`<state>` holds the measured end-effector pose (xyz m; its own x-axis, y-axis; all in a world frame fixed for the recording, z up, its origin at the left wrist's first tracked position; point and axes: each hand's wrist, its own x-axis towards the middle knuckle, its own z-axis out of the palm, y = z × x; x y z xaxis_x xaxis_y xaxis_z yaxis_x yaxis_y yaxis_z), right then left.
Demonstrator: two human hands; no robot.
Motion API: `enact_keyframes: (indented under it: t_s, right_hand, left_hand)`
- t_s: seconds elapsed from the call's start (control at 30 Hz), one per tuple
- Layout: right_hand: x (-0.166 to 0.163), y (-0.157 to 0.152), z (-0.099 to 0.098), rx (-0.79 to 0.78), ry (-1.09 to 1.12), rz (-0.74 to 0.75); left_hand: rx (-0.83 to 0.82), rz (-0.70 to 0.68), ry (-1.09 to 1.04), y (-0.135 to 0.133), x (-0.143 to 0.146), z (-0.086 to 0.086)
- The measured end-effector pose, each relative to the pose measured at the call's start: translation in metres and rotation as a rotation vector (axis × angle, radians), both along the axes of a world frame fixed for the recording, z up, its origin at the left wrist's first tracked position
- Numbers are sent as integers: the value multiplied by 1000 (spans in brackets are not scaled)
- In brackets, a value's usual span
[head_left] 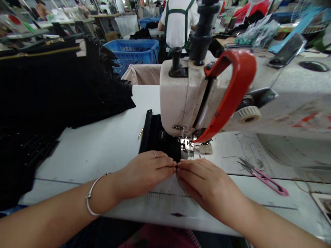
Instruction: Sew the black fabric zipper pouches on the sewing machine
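A black fabric piece (169, 146) with a small dark label and a zipper pull at its left side lies flat under the sewing machine (176, 93). Its right edge runs beside the metal presser foot (187, 144). My left hand (146, 174) is closed, fingertips pinching the near corner of the fabric. Meeting it there, fingertip to fingertip, my right hand (209, 182) is closed on the same corner, just in front of the presser foot. The hands hide most of that corner.
Pink-handled thread snips (269, 179) lie on the machine bed to the right. A tall stack of black fabric pieces (57, 82) with zippers fills the left. Behind the table are a blue crate (131, 51), a fabric-lined bin (144, 74) and a person (178, 26) facing away.
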<state>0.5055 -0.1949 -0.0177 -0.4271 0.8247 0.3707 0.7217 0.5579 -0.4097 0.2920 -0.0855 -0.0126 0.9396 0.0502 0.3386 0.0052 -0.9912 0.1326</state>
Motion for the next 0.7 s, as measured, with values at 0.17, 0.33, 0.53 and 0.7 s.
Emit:
enact_keyframes:
  t_s: [0.17,0.33,0.53,0.7]
  right_hand:
    - [2,13,1,61,-36,-38]
    - [3,21,0,98,-63,-81]
    - [1,26,-6,132,-95,-133]
    - [1,25,-8,138,-62,-101]
  left_hand:
    - [81,7,44,17,7,-5]
    - [129,0,30,32,15,-3]
    - [111,41,14,48,25,-1]
    - [54,173,62,57,31,-1]
